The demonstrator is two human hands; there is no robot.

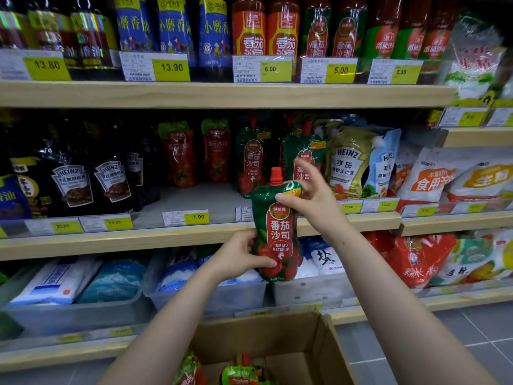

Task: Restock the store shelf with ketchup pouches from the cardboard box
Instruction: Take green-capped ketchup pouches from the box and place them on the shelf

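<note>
Nearest the camera sits the open cardboard box (291,345), with at least two ketchup pouches (244,373) showing at its bottom, so stock is left to move. Above it, a green ketchup pouch (277,232) with a red cap is held upright in the air, just in front of the middle shelf (172,240): the left hand (244,254) grips its lower edge, and the right hand (311,195) pinches its upper corner beside the spout. Matching green pouches (251,159) already stand on that shelf, with a bare stretch of shelf to their left, near the red pouches (179,154). By my reading the task is midway, this pouch not yet placed. Heinz salad-dressing pouches (347,162) crowd the right side and clear price-tag strips (197,217) line the shelf's front, so the pouch must clear that lip.
</note>
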